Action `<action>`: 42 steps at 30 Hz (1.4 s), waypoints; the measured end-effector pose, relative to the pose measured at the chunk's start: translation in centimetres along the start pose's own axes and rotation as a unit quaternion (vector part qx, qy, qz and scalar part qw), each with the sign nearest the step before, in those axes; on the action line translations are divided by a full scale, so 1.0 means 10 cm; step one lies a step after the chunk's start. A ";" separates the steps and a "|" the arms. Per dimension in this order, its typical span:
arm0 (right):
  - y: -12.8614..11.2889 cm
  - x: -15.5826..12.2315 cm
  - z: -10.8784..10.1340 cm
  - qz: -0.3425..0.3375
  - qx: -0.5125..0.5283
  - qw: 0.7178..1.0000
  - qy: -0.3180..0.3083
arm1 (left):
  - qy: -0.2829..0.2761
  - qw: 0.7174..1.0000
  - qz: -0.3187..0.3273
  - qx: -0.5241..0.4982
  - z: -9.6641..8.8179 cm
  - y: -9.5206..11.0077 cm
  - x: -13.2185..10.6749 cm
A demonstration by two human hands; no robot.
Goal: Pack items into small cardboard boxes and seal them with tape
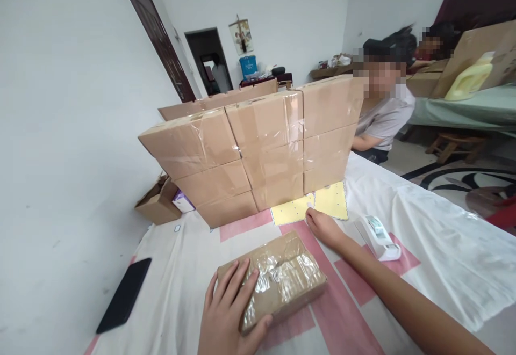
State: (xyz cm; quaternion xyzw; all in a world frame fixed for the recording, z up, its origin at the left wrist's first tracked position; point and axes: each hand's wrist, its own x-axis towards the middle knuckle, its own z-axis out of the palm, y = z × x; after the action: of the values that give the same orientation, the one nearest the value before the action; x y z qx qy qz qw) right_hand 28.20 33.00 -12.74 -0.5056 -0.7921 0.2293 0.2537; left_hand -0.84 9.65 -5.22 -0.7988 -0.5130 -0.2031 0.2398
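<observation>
The left hand's (229,312) fingers lie moderately spread over the left end of a taped cardboard package (288,266), touching its top, with the thumb near its front edge. The right hand's (324,227) fingers are curled at the near edge of a yellow sheet (290,210); whether they grip anything, I cannot tell. Right of these fingers sits a white device (379,239); beyond them stand stacked boxes (270,156). Left of the left fingers lies a flat black object (124,295).
</observation>
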 end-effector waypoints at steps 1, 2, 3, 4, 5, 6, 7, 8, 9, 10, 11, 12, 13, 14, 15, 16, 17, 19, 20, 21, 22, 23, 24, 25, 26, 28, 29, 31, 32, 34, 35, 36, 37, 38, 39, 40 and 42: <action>-0.01 -0.02 0.00 0.013 0.030 0.999 0.012 | -0.001 1.000 0.004 0.005 0.01 -0.01 0.00; -0.02 -0.04 -0.01 0.021 0.054 0.998 0.021 | -0.004 1.000 0.008 0.011 0.02 -0.02 -0.01; -0.04 -0.07 -0.02 0.031 0.090 0.995 0.024 | -0.005 1.000 0.011 0.016 0.03 -0.03 -0.01; -0.06 -0.09 -0.05 0.045 0.148 0.988 0.022 | -0.005 1.000 0.013 0.020 0.03 -0.03 -0.02; -0.08 -0.13 -0.07 0.063 0.231 0.971 0.014 | -0.002 1.000 0.015 0.024 0.04 -0.03 -0.02; -0.11 -0.17 -0.10 0.086 0.330 0.940 0.001 | 0.001 1.000 0.017 0.027 0.03 -0.03 -0.01; -0.12 -0.22 -0.13 0.108 0.433 0.895 -0.014 | 0.004 0.999 0.018 0.028 0.03 -0.03 -0.01; -0.14 -0.27 -0.15 0.129 0.525 0.841 -0.026 | 0.007 0.999 0.019 0.029 0.03 -0.02 0.00; -0.14 -0.33 -0.16 0.146 0.591 0.793 -0.034 | 0.009 0.999 0.019 0.029 0.02 -0.02 0.00; -0.13 -0.38 -0.16 0.159 0.627 0.762 -0.036 | 0.009 0.999 0.019 0.029 0.02 -0.01 0.00; -0.12 -0.43 -0.16 0.171 0.648 0.741 -0.034 | 0.007 0.999 0.018 0.027 0.01 -0.01 0.01; -0.10 -0.47 -0.14 0.182 0.662 0.727 -0.027 | 0.006 1.000 0.017 0.024 0.01 -0.01 0.01; -0.09 -0.50 -0.13 0.191 0.671 0.716 -0.018 | 0.004 1.000 0.016 0.022 0.01 0.00 0.01; -0.07 -0.52 -0.11 0.195 0.678 0.709 -0.007 | 0.002 1.000 0.013 0.020 0.01 0.00 0.01; -0.05 -0.53 -0.09 0.197 0.684 0.703 0.004 | 0.000 1.000 0.009 0.018 0.01 0.00 0.01; -0.04 -0.53 -0.07 0.198 0.687 0.699 0.014 | -0.002 1.000 0.006 0.016 0.02 0.00 0.01; -0.03 -0.53 -0.05 0.199 0.687 0.699 0.022 | -0.003 1.000 0.002 0.016 0.02 0.00 0.01; -0.02 -0.51 -0.03 0.197 0.671 0.714 0.032 | -0.008 1.000 -0.001 0.016 0.02 0.00 0.00; -0.02 -0.49 -0.03 0.191 0.655 0.730 0.031 | -0.009 1.000 0.000 0.017 0.03 0.00 0.00; -0.01 -0.48 -0.02 0.181 0.635 0.751 0.029 | -0.011 1.000 0.002 0.018 0.03 0.00 0.00; 0.00 -0.47 -0.02 0.167 0.611 0.774 0.025 | -0.010 1.000 0.004 0.020 0.04 -0.01 0.00; 0.01 -0.47 -0.02 0.150 0.584 0.797 0.024 | -0.011 1.000 0.006 0.021 0.04 -0.01 0.00; 0.03 -0.47 -0.02 0.131 0.559 0.819 0.024 | -0.011 1.000 0.007 0.021 0.04 -0.02 0.00; 0.04 -0.47 -0.01 0.113 0.534 0.837 0.027 | -0.012 1.000 0.008 0.022 0.05 -0.03 0.00; 0.06 -0.48 -0.01 0.096 0.513 0.852 0.031 | -0.013 1.000 0.009 0.021 0.05 -0.04 0.00; 0.07 -0.50 -0.02 0.072 0.479 0.874 0.038 | -0.015 1.000 0.014 0.017 0.06 -0.08 0.01; 0.06 -0.52 -0.02 0.065 0.465 0.882 0.042 | -0.018 1.000 0.018 0.014 0.06 -0.10 0.02; 0.03 -0.56 -0.04 0.056 0.434 0.898 0.047 | -0.025 0.999 0.026 0.004 0.08 -0.17 0.05; 0.00 -0.58 -0.06 0.054 0.419 0.905 0.047 | -0.030 0.999 0.030 -0.002 0.09 -0.20 0.06; -0.07 -0.62 -0.09 0.052 0.390 0.918 0.041 | -0.038 0.999 0.034 -0.013 0.12 -0.27 0.10; -0.11 -0.64 -0.11 0.050 0.381 0.923 0.038 | -0.039 0.998 0.036 -0.018 0.14 -0.30 0.12; -0.14 -0.65 -0.12 0.048 0.375 0.925 0.036 | -0.040 0.998 0.037 -0.023 0.15 -0.33 0.14; -0.17 -0.67 -0.13 0.046 0.370 0.927 0.037 | -0.041 0.998 0.038 -0.028 0.17 -0.35 0.15; -0.19 -0.68 -0.14 0.042 0.363 0.930 0.036 | -0.042 0.998 0.039 -0.033 0.19 -0.37 0.16; -0.21 -0.68 -0.14 0.038 0.355 0.933 0.035 | -0.043 0.997 0.040 -0.039 0.20 -0.39 0.17; -0.22 -0.68 -0.14 0.033 0.345 0.937 0.034 | -0.044 0.997 0.043 -0.045 0.21 -0.41 0.18; -0.23 -0.69 -0.14 0.019 0.327 0.944 0.036 | -0.043 0.996 0.051 -0.052 0.23 -0.45 0.20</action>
State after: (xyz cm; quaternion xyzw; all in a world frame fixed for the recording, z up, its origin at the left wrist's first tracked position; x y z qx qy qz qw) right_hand 29.99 25.97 -11.38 -0.4173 -0.6543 0.4623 0.4289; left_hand -3.99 14.05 -5.14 -0.8434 -0.4702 -0.1820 0.1856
